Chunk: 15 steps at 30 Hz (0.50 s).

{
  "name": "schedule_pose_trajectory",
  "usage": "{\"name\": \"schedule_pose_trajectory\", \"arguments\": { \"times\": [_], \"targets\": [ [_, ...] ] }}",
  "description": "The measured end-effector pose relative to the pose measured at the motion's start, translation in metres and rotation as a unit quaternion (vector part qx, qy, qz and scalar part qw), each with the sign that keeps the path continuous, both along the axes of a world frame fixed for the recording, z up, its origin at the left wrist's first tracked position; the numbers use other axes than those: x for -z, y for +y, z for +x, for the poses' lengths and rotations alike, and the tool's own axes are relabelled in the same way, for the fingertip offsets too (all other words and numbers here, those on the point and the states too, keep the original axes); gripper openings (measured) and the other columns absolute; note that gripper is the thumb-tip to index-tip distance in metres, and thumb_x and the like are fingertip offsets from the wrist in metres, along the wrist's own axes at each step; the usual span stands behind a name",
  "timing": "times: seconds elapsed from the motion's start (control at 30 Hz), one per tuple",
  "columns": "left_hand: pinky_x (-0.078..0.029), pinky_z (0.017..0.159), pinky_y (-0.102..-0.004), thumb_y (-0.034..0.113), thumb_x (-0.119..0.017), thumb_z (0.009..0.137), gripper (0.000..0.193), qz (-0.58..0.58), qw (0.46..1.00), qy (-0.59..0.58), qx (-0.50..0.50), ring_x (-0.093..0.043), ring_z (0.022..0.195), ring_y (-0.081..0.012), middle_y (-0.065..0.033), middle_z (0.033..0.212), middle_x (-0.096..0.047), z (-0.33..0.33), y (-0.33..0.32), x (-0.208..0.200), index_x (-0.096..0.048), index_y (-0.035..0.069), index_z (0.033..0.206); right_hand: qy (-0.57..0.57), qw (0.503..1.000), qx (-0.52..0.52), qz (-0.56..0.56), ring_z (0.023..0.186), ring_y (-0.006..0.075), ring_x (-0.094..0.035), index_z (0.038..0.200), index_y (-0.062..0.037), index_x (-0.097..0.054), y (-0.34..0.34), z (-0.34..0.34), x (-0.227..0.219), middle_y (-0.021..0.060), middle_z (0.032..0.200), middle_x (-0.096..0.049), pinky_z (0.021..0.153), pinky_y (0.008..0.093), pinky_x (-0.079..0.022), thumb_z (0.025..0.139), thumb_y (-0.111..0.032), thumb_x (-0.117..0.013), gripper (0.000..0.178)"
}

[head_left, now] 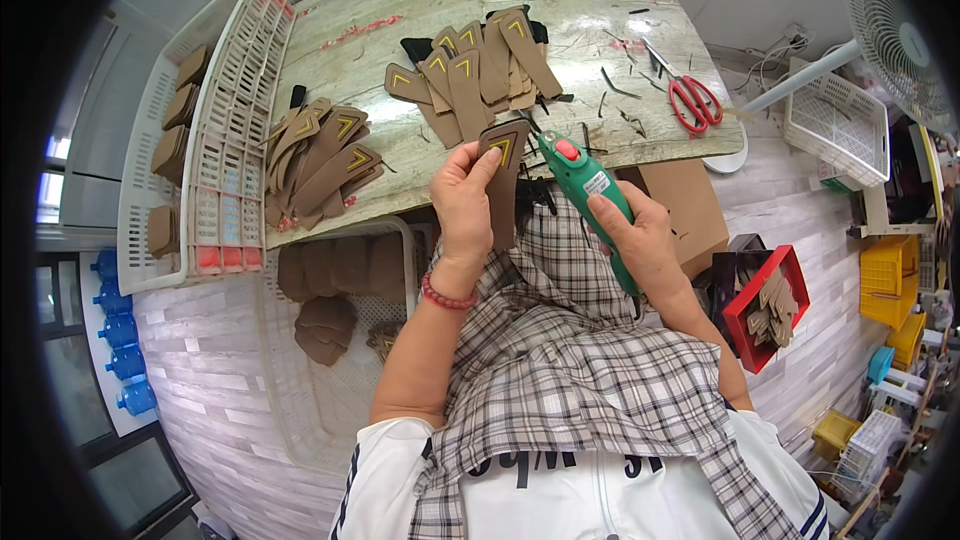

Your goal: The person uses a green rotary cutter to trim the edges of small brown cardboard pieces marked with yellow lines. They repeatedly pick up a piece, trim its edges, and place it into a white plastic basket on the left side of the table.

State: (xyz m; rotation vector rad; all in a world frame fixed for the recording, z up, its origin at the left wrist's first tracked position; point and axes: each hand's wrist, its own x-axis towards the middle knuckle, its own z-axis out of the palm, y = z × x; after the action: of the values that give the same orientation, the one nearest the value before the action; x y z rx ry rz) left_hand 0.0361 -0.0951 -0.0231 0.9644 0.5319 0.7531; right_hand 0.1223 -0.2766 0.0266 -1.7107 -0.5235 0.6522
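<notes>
Between the thumb and fingers of my left hand (466,202) is a brown tab-shaped piece (508,180) with a yellow angled mark, hanging down over my lap near the table edge. My right hand (640,232) is wrapped round a green hand-held power tool (590,185) with a red button. Its narrow metal tip points at the upper end of the brown piece; whether they touch I cannot tell. Just beyond, a pile of similar brown pieces (470,90) is fanned out on the table (370,10). Another heap of brown pieces (320,155) lies to the left.
Red-handled scissors (693,103) and black scraps lie on the table's right. A white slatted crate (222,130) stands on its left side. Beneath is a white basket (300,420) holding brown bundles. On the right are a red box (745,340) with brown pieces and a fan (893,25).
</notes>
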Motion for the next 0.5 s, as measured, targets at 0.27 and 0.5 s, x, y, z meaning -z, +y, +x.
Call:
{"name": "schedule_pose_trajectory", "arguments": {
  "times": [0.27, 0.5],
  "targets": [
    [-0.050, 0.072, -0.0200, 0.002, -0.059, 0.092, 0.013, 0.081, 0.995, 0.032, 0.042, -0.062, 0.079, -0.0067, -0.0047, 0.094, -0.068, -0.012, 0.019, -0.005, -0.064, -0.003, 0.102, 0.026, 0.999, -0.020, -0.014, 0.052, 0.0051, -0.049, 0.100, 0.0008, -0.065, -0.003, 0.001, 0.000, -0.0010, 0.064, -0.053, 0.047, 0.0229, -0.039, 0.089, -0.031, -0.067, 0.033],
    [-0.047, 0.065, -0.0180, 0.004, -0.061, 0.091, 0.011, 0.111, 0.990, 0.058, 0.058, -0.057, 0.072, -0.0032, 0.0001, 0.084, -0.065, -0.019, 0.029, -0.015, -0.065, -0.004, 0.096, 0.008, 0.998, -0.060, -0.020, 0.053, 0.0050, -0.049, 0.102, -0.0003, -0.065, -0.008, 0.005, 0.008, -0.0003, 0.065, -0.056, 0.049, 0.0230, -0.040, 0.089, -0.029, -0.067, 0.032]
  ]
}}
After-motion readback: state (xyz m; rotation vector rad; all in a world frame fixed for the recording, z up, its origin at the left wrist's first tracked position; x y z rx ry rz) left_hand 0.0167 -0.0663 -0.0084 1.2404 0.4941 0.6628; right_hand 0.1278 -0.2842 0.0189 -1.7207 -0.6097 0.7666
